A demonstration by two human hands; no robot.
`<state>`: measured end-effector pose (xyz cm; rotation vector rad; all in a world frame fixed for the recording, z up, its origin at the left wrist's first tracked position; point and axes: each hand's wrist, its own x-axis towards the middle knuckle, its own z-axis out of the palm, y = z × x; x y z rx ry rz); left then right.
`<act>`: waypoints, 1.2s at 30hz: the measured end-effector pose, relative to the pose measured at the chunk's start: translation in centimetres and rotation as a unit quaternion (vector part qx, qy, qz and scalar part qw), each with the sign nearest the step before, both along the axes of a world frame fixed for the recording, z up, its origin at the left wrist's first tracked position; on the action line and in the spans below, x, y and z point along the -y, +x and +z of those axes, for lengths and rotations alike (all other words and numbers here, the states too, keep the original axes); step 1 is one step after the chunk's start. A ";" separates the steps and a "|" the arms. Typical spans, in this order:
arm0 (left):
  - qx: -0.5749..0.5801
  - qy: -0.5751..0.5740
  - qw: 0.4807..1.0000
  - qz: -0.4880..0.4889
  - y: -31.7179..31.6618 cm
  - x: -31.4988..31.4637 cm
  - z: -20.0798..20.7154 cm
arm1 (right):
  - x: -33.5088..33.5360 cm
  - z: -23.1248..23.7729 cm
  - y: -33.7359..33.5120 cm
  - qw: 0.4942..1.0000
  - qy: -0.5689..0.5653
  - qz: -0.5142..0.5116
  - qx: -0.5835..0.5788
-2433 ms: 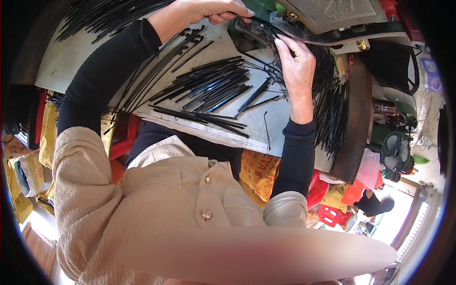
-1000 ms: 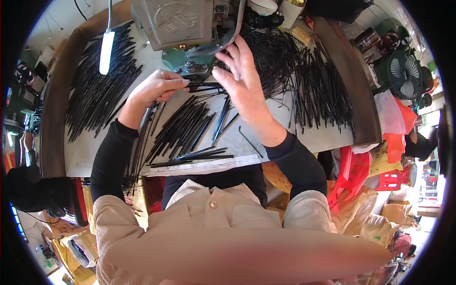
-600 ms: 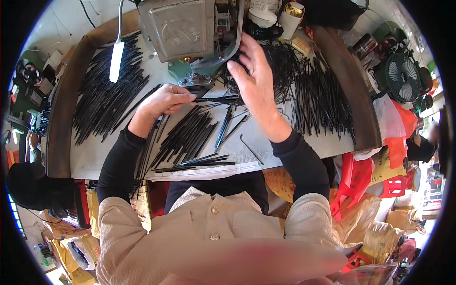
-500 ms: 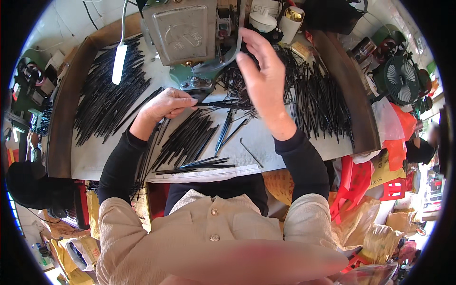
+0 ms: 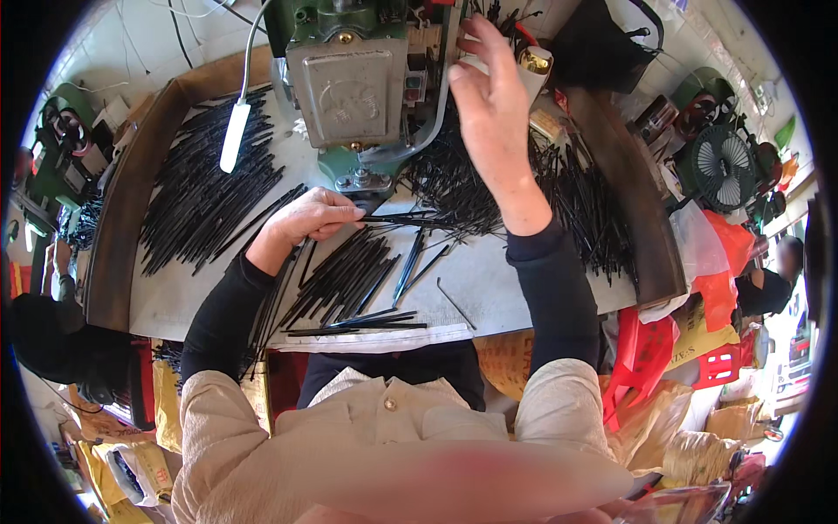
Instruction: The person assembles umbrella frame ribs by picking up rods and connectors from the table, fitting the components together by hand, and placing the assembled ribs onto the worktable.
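The left hand (image 5: pixel 312 218) rests on the desk (image 5: pixel 489 279) just in front of the green machine (image 5: pixel 349 79). Its fingers are curled and pinched around the near ends of a few thin black rods (image 5: pixel 397 217), which lie flat and point to the right, toward the machine base. The right hand (image 5: pixel 491 105) is raised above the desk to the right of the machine head, fingers loosely spread and slightly bent. Whether it holds anything cannot be determined, as only the back of the hand shows.

A loose fan of black rods (image 5: pixel 345 275) lies on the desk between the two forearms, running diagonally from the near edge toward the machine. A short bundle (image 5: pixel 367 325) lies crosswise at the near edge, just beside a strip of white paper (image 5: pixel 375 341). A large pile of black rods (image 5: pixel 205 192) covers the left part of the desk, beside a raised wooden rim (image 5: pixel 131 201). Another dense pile (image 5: pixel 576 210) lies to the right of the right forearm. A white tube lamp (image 5: pixel 234 137) hangs over the left pile. A green fan (image 5: pixel 720 166) stands off the desk at the far right.
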<state>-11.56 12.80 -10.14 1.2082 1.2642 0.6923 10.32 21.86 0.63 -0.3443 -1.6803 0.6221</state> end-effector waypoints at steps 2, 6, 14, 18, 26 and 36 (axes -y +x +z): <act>-0.005 0.007 1.000 0.001 0.0 0.2 -0.2 | -0.5 -1.0 -0.9 0.997 0.060 -0.040 0.033; 0.017 -0.014 1.000 0.001 0.0 0.4 -0.4 | 1.0 -4.7 -1.1 0.999 -0.005 -0.027 0.041; -0.021 0.040 0.999 -0.021 -0.3 0.2 0.7 | 3.2 -11.7 1.9 0.970 -0.134 -0.006 0.203; 0.009 0.069 0.996 -0.049 0.1 0.3 -0.3 | 5.5 -9.3 0.7 0.912 0.118 -0.063 0.389; -0.017 0.071 0.997 -0.002 -0.5 3.1 0.9 | 6.8 -10.3 0.6 0.879 0.156 -0.024 0.449; -0.290 0.365 0.884 0.037 -5.8 4.0 0.6 | 5.3 -9.8 1.0 0.832 -0.360 0.174 0.383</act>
